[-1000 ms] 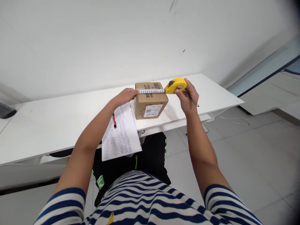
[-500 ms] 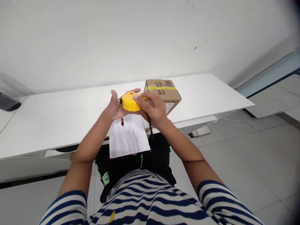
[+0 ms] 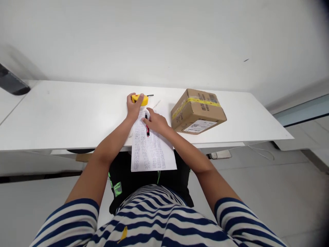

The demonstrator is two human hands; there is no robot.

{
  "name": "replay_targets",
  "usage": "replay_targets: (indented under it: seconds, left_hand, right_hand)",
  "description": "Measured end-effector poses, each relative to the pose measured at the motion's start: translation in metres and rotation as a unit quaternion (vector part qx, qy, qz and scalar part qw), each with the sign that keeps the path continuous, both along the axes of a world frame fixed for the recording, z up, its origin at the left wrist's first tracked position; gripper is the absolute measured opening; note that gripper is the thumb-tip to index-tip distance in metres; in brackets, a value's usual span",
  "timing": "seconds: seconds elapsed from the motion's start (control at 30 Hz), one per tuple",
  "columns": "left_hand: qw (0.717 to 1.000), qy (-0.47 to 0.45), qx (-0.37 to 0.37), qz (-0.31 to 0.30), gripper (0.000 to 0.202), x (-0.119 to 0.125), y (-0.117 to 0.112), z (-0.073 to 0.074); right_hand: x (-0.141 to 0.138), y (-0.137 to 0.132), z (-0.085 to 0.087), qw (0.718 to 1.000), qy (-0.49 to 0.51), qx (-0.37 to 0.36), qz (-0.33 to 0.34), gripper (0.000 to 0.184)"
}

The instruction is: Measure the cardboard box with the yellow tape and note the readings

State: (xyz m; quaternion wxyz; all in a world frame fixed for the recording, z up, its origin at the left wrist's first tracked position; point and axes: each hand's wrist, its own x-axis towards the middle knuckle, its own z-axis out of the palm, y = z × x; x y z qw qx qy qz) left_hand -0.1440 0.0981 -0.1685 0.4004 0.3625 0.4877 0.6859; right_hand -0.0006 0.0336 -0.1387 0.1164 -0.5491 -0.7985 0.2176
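My left hand (image 3: 133,107) is closed around a yellow tape measure (image 3: 143,100), its thumb lying across the case and a dark strap sticking out to the right. Below it lies a sheet of paper (image 3: 154,154) covered in handwritten columns, overhanging the table's front edge. On that sheet rests a black and red pen (image 3: 147,131). My right hand (image 3: 157,122) is over the pen, thumb and index finger spread apart on either side of its upper part; whether they touch it I cannot tell.
A taped cardboard box (image 3: 197,111) with a white label stands right of my hands on the long white table (image 3: 77,116). The table backs against a wall (image 3: 164,41). A dark object (image 3: 12,82) is at the far left, and a cable (image 3: 262,152) lies on the floor.
The tape measure has passed from my right hand's grasp into my left hand, held farther back. My right hand has come down over the pen. The view has shifted, showing the whole box.
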Motion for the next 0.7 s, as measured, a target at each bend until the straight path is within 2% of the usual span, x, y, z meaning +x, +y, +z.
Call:
replay_targets:
  seconds: [0.07, 0.13, 0.23, 0.33, 0.4, 0.5, 0.6, 0.7]
  left_hand:
    - [0.997, 0.068, 0.024, 0.026, 0.054, 0.002, -0.008, 0.002]
    - [0.994, 0.099, 0.026, 0.035, 0.055, 0.004, -0.016, 0.006]
    - [0.992, 0.121, 0.021, 0.029, 0.055, 0.005, -0.02, 0.007]
    - [0.988, 0.153, 0.033, 0.001, 0.055, 0.005, -0.016, 0.001]
    - [0.983, 0.18, 0.038, -0.017, 0.056, 0.005, -0.01, -0.006]
    - [0.978, 0.205, 0.036, -0.029, 0.058, 0.004, -0.001, -0.015]
    - [0.98, 0.197, 0.026, -0.028, 0.057, 0.002, 0.003, -0.018]
    - [0.983, 0.183, 0.009, -0.019, 0.056, 0.0, 0.004, -0.016]
  right_hand:
    - [-0.01, 0.009, 0.002, 0.999, -0.041, -0.005, 0.035, 0.067]
    - [-0.01, 0.013, 0.006, 0.994, -0.06, -0.003, 0.093, 0.055]
    - [0.014, 0.01, 0.017, 0.991, -0.017, -0.009, 0.135, 0.038]
    - [0.049, 0.002, 0.021, 0.987, 0.106, -0.011, 0.121, 0.036]
    - [0.069, 0.002, 0.017, 0.977, 0.168, 0.005, 0.128, 0.037]
    - [0.087, 0.014, 0.005, 0.972, 0.145, 0.11, 0.148, 0.03]
    - [0.094, 0.03, -0.005, 0.968, 0.14, 0.178, 0.103, 0.022]
    - [0.091, 0.033, -0.016, 0.956, 0.262, 0.126, 0.044, 0.037]
